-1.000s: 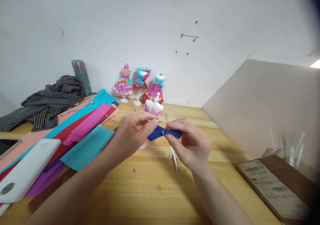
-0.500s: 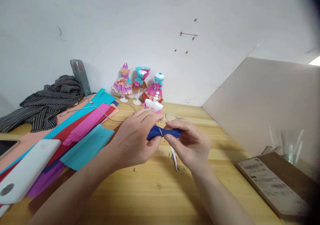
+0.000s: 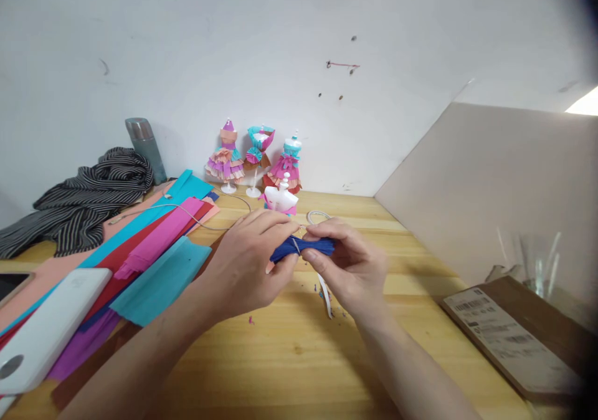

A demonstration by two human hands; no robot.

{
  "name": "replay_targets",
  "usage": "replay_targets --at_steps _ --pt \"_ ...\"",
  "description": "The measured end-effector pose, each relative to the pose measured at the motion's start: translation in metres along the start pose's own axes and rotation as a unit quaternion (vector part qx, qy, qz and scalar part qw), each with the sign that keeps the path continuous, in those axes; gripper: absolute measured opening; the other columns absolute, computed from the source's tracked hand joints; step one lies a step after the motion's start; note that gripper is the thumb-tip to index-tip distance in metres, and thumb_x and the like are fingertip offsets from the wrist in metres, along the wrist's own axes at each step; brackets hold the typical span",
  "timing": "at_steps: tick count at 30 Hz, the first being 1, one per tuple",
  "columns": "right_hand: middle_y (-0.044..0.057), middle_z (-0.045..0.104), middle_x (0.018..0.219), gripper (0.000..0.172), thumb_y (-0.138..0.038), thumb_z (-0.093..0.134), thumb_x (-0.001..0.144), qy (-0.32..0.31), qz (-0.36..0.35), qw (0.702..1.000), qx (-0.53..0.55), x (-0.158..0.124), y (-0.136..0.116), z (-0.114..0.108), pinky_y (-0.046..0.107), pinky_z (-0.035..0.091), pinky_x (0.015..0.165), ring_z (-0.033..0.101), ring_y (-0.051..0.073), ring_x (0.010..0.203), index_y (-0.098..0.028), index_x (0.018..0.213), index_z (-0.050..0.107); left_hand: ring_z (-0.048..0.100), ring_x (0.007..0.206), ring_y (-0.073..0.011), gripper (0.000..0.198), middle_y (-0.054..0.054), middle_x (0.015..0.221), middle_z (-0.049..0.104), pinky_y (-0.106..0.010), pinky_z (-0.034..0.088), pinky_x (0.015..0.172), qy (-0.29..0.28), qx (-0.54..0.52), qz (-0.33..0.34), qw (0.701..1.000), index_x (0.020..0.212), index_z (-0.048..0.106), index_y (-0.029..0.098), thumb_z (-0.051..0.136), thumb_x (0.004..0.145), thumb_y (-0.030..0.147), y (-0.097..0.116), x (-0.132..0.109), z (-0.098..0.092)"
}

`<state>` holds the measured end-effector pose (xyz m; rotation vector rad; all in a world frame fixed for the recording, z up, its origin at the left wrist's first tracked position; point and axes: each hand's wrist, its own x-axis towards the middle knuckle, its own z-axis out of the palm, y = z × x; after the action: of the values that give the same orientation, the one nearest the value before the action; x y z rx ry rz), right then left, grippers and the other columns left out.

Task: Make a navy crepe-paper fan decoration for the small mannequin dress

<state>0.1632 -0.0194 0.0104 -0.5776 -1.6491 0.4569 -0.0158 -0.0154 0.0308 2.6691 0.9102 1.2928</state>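
A narrow bundle of pleated blue crepe paper (image 3: 317, 246) is stretched between my two hands over the table. A thin pale tie (image 3: 296, 245) goes round its middle. My left hand (image 3: 256, 261) pinches the left end, which its fingers partly cover. On the right end, my right hand (image 3: 348, 261) closes with thumb and fingers close to the tie. Just behind the hands stands a small white mannequin (image 3: 281, 197) with pink paper at its lower part. Under the right hand, a white strip (image 3: 325, 295) lies among tiny coloured scraps on the wooden table (image 3: 289, 364).
Three mannequins in paper dresses, one a purple and peach dress (image 3: 225, 161), stand against the wall. Coloured crepe sheets (image 3: 161, 280), a white power bank-like device (image 3: 56, 326), a striped cloth (image 3: 103, 183) and a flask (image 3: 146, 149) fill the left. A cardboard package (image 3: 509, 339) lies right.
The view has shifted slightly. Both hands keep hold of the blue paper, and its right end looks a little more fanned with visible pleats.
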Motion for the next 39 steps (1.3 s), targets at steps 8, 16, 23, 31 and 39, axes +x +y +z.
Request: replay_targets --at_steps 8,16,23,31,39 --pt "0.002 0.071 0.089 0.030 -0.007 0.071 0.080 0.010 0.005 1.000 0.000 0.000 0.000 0.001 0.029 0.055 0.072 0.065 0.016 0.081 -0.026 0.104 0.070 0.063 0.101 -0.0280 0.022 -0.014 0.110 0.069 -0.045 0.053 0.087 0.006 0.023 0.013 1.000 0.107 0.062 0.011 0.058 0.086 0.016 0.000 -0.001 0.002" --pt "0.004 0.071 0.092 0.028 -0.011 0.070 0.083 0.000 0.001 1.000 -0.027 -0.002 0.002 -0.001 0.031 0.054 0.071 0.065 0.018 0.083 -0.026 0.106 0.069 0.064 0.101 -0.0264 0.018 -0.014 0.113 0.069 -0.044 0.054 0.085 0.010 0.031 0.044 0.999 0.107 0.061 0.013 0.052 0.093 0.020 -0.003 -0.001 0.002" --pt "0.004 0.072 0.089 0.023 -0.014 0.072 0.082 0.007 0.016 1.000 -0.005 0.000 0.002 -0.002 0.030 0.054 0.068 0.066 0.018 0.080 -0.025 0.102 0.071 0.065 0.106 -0.0249 0.021 -0.013 0.114 0.070 -0.043 0.054 0.089 0.030 -0.022 0.042 0.998 0.112 0.061 0.016 0.058 0.092 0.023 -0.013 -0.002 0.006" --pt "0.003 0.071 0.086 0.026 -0.013 0.072 0.082 0.002 0.009 1.000 -0.012 -0.001 0.003 -0.001 0.030 0.052 0.066 0.065 0.018 0.079 -0.027 0.104 0.071 0.063 0.111 -0.0254 0.027 -0.012 0.119 0.069 -0.046 0.051 0.094 -0.016 -0.026 0.013 0.999 0.115 0.061 0.018 0.058 0.088 0.015 -0.008 -0.002 -0.003" --pt "0.002 0.073 0.091 0.032 -0.009 0.071 0.082 -0.027 -0.008 1.000 -0.006 -0.005 0.008 -0.001 0.032 0.052 0.075 0.065 0.018 0.083 -0.029 0.107 0.069 0.063 0.107 -0.0242 0.017 -0.011 0.115 0.069 -0.043 0.052 0.092 -0.028 -0.012 0.035 0.999 0.098 0.063 0.017 0.054 0.085 0.009 -0.005 -0.001 -0.006"
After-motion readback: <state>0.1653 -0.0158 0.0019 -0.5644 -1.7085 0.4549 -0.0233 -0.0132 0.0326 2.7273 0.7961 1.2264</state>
